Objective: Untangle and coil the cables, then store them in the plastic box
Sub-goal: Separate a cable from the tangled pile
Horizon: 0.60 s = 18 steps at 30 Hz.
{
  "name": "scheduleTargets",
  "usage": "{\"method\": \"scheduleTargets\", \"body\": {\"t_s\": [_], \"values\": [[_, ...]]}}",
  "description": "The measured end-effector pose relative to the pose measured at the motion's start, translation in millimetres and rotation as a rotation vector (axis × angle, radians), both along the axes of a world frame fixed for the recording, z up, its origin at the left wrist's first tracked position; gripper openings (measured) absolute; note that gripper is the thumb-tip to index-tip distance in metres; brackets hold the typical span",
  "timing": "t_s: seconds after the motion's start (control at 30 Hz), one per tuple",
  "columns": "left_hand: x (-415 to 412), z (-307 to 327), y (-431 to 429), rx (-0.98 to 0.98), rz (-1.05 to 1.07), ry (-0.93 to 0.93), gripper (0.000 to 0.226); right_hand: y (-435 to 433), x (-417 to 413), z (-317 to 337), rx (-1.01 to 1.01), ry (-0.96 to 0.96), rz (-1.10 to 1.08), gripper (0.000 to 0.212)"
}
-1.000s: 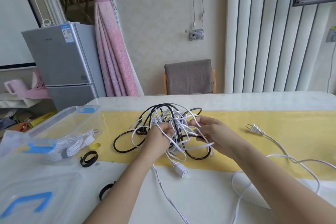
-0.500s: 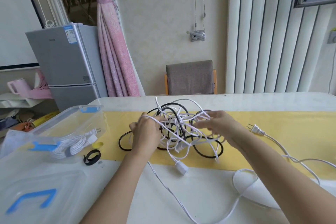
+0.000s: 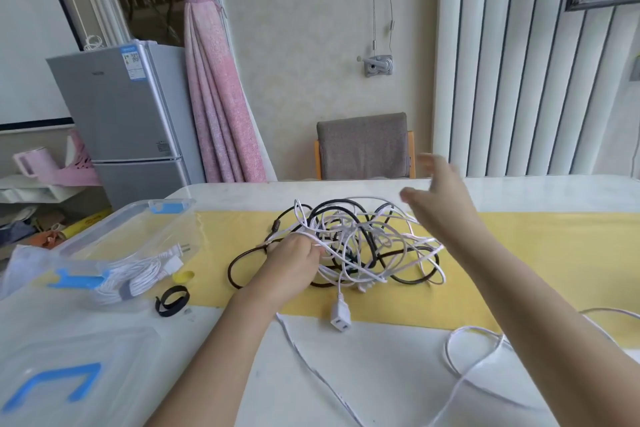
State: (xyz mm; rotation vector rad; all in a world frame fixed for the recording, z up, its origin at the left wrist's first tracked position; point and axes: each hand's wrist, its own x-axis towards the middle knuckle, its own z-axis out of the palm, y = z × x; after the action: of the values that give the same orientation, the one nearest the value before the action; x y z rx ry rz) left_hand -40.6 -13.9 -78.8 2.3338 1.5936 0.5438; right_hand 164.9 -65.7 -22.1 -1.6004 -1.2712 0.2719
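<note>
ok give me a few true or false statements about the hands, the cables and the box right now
1. The left hand grips white strands of the cable tangle. True.
2. The right hand pinches a black cable. False: it is raised clear of the cables, fingers straight, holding nothing.
3. The plastic box is empty. False: a coiled white cable lies in it.
4. A black strap lies on the table beside the box. True.
5. The tangle holds only white cables. False: black cable runs through it too.
</note>
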Motion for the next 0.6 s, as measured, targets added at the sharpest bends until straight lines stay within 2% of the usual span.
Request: {"method": "scheduleTargets", "body": {"t_s": [0.07,0.17,0.23,0.3,0.47,0.6], "values": [[3,1,-3,0.045,-0.013,-0.01,0.033,-17,-23,13,0.002,-0.193,0.215,0.01],[2,2,-5,0.133,-0.047,-0.143,0.038,-29,-53,0,-0.321,-0.387,0.483,0.018],[1,3,-6,0.13,-0.086,-0.259,0.033,-24,-63,-24,-0.392,-0.55,0.421,0.035],[0,6,-7,0.12,-0.121,-0.289,0.037,-15,-67,-47,-0.328,-0.599,0.335,0.044],[-1,5,-6,0.13,-0.157,-0.163,0.043,4,-38,-58,-0.069,-0.568,0.009,0.036],[-1,12,-14,-0.058,-0.215,-0.209,0.034,16,1,-72,-0.201,-0.533,-0.07,0.04]]}}
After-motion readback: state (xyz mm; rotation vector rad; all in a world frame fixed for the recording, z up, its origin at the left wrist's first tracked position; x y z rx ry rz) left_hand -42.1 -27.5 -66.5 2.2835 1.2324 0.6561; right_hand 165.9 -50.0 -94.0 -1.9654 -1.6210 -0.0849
